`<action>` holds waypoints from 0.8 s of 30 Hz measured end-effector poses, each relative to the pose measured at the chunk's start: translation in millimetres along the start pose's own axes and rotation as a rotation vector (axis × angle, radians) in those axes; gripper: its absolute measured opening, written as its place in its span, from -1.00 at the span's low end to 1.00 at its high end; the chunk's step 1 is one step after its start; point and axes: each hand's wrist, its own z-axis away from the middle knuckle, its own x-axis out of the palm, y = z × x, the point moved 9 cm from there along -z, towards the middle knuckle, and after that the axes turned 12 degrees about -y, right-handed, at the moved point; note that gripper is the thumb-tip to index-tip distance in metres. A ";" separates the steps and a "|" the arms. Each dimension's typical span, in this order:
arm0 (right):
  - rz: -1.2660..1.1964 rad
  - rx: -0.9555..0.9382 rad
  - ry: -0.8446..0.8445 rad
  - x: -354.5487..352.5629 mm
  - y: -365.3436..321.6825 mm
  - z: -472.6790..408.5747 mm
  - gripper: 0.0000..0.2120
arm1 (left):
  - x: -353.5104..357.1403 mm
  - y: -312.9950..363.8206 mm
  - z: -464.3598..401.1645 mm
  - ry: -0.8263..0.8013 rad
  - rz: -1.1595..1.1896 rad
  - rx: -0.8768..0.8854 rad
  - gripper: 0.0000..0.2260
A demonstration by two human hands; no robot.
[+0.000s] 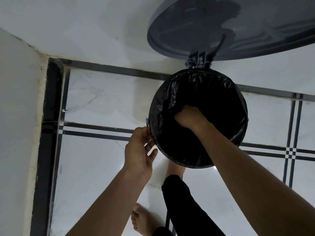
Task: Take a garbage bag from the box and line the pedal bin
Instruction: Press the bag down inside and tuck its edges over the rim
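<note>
Head view: you are looking straight down into the pedal bin (148, 122), whose grey lid (230, 29) is standing open against the wall. The garbage bag (172, 92) is already sitting inside the bin, its black film folded over the rim nearly all the way round. Your right hand (189, 116) is reaching down into the bag with the fingers curled; whether that grip is bunching film or just pressing it down, you cannot tell, since the fingertips are lost in the black. Your left hand (139, 149) is resting at the rim's outer left edge, fingers loosely spread and touching the bin's side, closed on nothing. 1 foot (173, 169) is tucked under the bin's near edge, probably on the pedal, though the pedal itself is hidden. The box is out of sight.

You are likely in the seating step: pushing the bag down to fill the bin. Next you are probably smoothing the overhang evenly around the rim, then withdrawing the right hand without dragging the film up.
</note>
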 end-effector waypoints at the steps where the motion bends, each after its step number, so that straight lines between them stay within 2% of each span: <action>1: -0.038 -0.012 0.028 -8.4 -1.7 17.7 -0.66 | 0.5 0.2 0.0 0.000 0.003 0.000 -0.78; 4: -0.099 -0.095 0.018 -11.5 -16.6 60.2 -0.68 | 1.0 -1.0 -0.6 0.005 0.006 -0.005 -0.80; 7: 0.113 -0.172 -0.132 16.7 -36.8 51.8 -0.61 | 0.1 -2.7 -2.4 0.009 0.018 -0.003 -0.86; 10: 0.191 -0.028 -0.370 55.4 -11.2 2.7 -0.50 | 1.6 -4.9 -3.8 -0.001 0.022 0.003 -0.85; 13: 0.248 0.051 -0.435 66.9 8.8 -22.7 -0.41 | 0.1 -6.6 -6.3 -0.004 0.020 0.010 -0.83; 18: 0.189 0.046 -0.387 70.6 23.3 -34.6 -0.45 | -4.5 -5.3 -14.4 -0.028 -0.006 0.011 -0.87; 21: 0.044 0.013 -0.284 57.5 25.0 -24.7 -0.52 | -4.9 -4.8 -14.6 -0.046 -0.023 0.002 -0.90; 24: -0.020 -0.028 -0.098 19.6 22.7 15.1 -0.62 | -4.8 -6.0 -10.9 -0.071 -0.015 -0.020 -0.92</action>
